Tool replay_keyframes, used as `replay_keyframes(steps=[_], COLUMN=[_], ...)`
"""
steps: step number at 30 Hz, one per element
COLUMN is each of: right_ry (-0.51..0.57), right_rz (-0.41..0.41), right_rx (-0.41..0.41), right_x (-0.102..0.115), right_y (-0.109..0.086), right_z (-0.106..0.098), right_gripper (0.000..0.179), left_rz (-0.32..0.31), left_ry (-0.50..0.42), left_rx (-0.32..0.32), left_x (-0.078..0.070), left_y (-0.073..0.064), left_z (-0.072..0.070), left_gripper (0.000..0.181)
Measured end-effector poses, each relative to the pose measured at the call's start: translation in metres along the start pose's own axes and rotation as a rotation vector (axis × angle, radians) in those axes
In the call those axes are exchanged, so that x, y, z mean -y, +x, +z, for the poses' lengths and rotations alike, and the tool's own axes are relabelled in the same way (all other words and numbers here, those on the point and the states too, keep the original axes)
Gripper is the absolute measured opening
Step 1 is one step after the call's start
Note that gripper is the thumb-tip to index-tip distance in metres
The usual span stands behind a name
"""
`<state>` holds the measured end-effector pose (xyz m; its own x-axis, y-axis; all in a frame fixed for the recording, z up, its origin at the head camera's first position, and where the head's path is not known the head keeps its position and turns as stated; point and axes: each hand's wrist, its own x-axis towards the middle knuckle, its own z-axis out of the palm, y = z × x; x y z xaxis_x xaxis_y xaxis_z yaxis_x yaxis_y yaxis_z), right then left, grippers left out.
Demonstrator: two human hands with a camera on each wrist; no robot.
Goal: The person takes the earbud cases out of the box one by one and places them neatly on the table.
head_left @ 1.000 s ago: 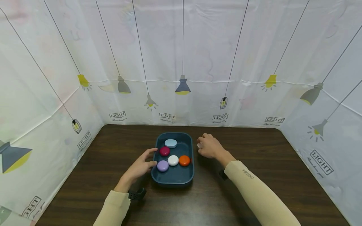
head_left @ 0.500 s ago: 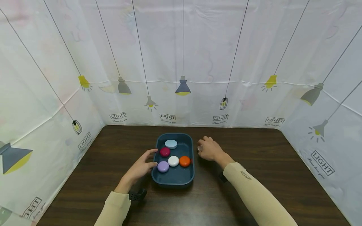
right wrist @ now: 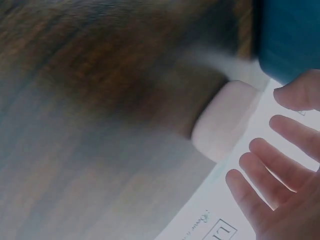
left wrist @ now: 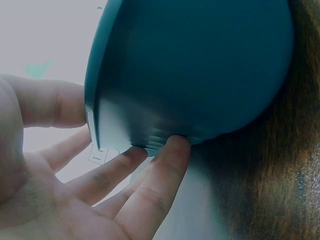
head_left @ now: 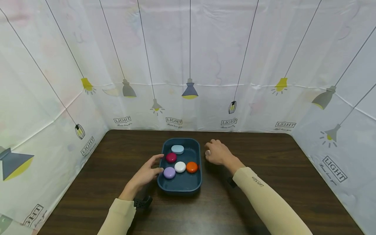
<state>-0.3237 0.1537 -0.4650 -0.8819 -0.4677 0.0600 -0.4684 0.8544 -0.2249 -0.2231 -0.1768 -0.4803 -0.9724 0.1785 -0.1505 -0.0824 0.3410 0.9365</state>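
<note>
Several smooth rounded pieces lie in a dark blue tray (head_left: 180, 186): light blue (head_left: 177, 149), magenta (head_left: 171, 157), white (head_left: 180, 167), orange (head_left: 192, 167) and lavender (head_left: 169, 173). At the tray's left side is my left hand (head_left: 146, 173); in the left wrist view its fingertips (left wrist: 177, 145) touch the outer wall and the thumb meets the rim. To the right of the tray, my right hand (head_left: 218, 152) hovers low over the table with relaxed fingers. Close to its thumb side is a pale pinkish rounded piece (right wrist: 227, 120), apart from the fingertips in the right wrist view.
Dark wood-grain table (head_left: 264, 156) surrounds the tray. White sheeting (head_left: 205, 49) printed with hanging lamps closes off the back and both sides. A black band (head_left: 143, 202) sits around the left wrist.
The right hand and forearm have shifted only very slightly. My left hand, the tray and the coloured pieces stay where they were.
</note>
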Motion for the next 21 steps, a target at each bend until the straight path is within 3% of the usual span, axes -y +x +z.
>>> replay_keyframes(steps=[21], right_ry=[0.065], right_rz=[0.037], right_rx=[-0.048], right_x=[0.028], right_y=[0.01], right_z=[-0.028], right_gripper=[0.034], left_rz=[-0.012], left_ry=[0.004], left_rx=[-0.006], left_x=[-0.002], left_y=[0.0], left_z=[-0.001], left_gripper=[0.054])
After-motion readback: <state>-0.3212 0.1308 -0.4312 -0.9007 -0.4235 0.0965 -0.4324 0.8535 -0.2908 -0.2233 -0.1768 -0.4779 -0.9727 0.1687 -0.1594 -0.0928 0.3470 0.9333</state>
